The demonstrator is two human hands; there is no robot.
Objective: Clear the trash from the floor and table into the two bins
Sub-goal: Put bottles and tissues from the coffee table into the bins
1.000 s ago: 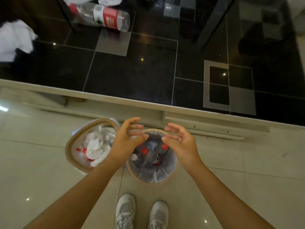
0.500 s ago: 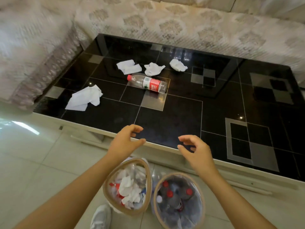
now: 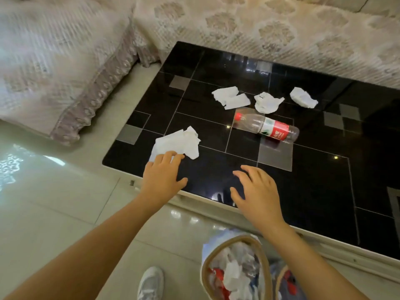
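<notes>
Bin (image 3: 236, 269) of seemingly crumpled paper

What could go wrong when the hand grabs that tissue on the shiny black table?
The left hand only touches the near edge of the tissue, so it might slide away on the glossy table or tear. The bottle lies on its side, so a bump could perhaps roll it.

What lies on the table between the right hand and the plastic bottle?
Nothing: in the head view, only bare black tabletop, with one pale inset tile, separates the right hand from the plastic bottle. The tissues lie elsewhere.
</notes>
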